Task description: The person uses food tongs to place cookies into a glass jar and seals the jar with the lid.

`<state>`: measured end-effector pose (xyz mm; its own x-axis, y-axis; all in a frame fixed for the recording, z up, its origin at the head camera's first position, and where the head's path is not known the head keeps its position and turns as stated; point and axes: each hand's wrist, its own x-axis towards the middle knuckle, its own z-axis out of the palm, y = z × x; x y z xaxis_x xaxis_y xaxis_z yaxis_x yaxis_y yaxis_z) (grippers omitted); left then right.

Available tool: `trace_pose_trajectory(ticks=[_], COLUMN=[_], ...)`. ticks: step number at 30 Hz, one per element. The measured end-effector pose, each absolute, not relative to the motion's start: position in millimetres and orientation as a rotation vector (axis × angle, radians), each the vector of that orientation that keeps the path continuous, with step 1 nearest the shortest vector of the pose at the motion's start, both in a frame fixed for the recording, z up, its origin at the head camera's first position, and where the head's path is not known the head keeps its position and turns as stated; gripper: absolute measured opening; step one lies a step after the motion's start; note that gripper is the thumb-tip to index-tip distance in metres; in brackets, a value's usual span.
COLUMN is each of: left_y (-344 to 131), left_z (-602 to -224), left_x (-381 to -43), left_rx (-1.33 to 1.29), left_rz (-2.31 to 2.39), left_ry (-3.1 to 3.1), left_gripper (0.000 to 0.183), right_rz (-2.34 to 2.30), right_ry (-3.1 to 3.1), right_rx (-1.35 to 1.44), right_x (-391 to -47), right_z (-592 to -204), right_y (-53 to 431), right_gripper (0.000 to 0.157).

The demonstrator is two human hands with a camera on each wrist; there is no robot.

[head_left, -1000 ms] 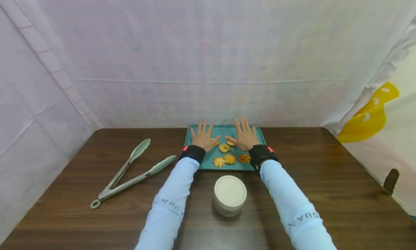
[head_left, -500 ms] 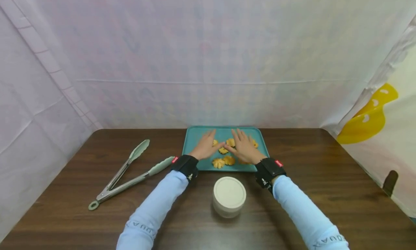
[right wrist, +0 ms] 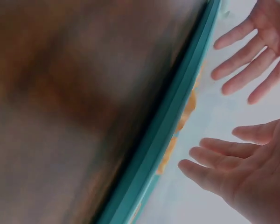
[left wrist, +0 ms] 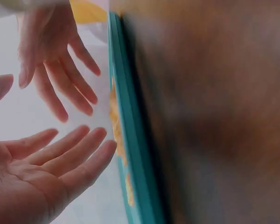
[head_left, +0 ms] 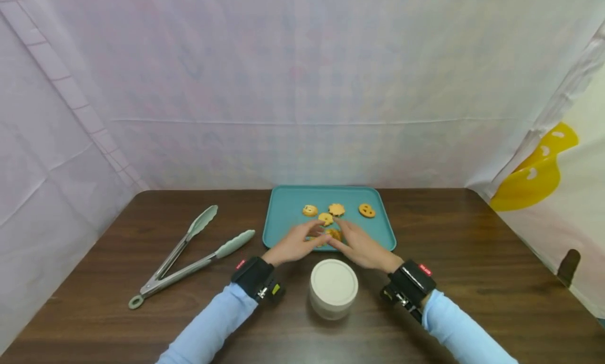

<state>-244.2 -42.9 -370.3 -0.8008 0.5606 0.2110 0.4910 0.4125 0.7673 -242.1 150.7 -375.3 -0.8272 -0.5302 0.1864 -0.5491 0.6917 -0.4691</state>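
Observation:
Both hands hover over the near edge of a teal tray (head_left: 285, 206), palms turned inward and fingertips pointing at each other. My left hand (head_left: 295, 243) comes from the left, its fingers relaxed and holding nothing. From the other side my right hand (head_left: 361, 246) mirrors it, also holding nothing. On the tray lie several cookies: a round one (head_left: 310, 210), a flower-shaped one (head_left: 336, 210), a ring-shaped one (head_left: 325, 219) and a pretzel-shaped one (head_left: 366, 211). Others near the front are partly hidden by the fingers. In the left wrist view the fingers (left wrist: 79, 158) spread beside the tray's rim.
A lidded pale round container (head_left: 334, 288) stands in front of the tray, between the forearms. Metal tongs with pale green tips (head_left: 189, 256) lie spread on the left of the brown table (head_left: 472, 259). A white curtain (head_left: 302, 91) hangs behind.
Both hands have drawn back toward the body from the tray's far part, and their fingers have turned inward toward each other. The cookies, container and tongs stay where they were.

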Motion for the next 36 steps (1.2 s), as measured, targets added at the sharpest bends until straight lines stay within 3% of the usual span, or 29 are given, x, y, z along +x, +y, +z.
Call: trace_pose_trajectory(ticks=[10,16,21,27,36], left_y=[-57,-64,-61,-58,-54], left_z=[-370,-373,-379,-383,-382], left_x=[-212,-201,-193,-190,-190], left_rx=[1.072,1.157,1.223,1.230,1.214], left_rz=[1.357,1.234,1.196,1.211,1.195], left_ry=[2.212,2.121,2.120,2.196,2.306], left_gripper=[0.052,0.088,0.104,0.097,0.082], right_rz=[1.070,1.143,0.939,0.642,0.421], right_ry=[-2.831,-2.812,-2.799,-2.737,-2.574], right_rx=[1.004,1.027,0.971,0.904,0.842], right_x=[-207,-182,-161,-143,-134], right_z=[-371,-359,-356,-364,-370], right_y=[156,153,145,134,125], right_gripper=[0.062,0.053,0.065,0.086,0.093])
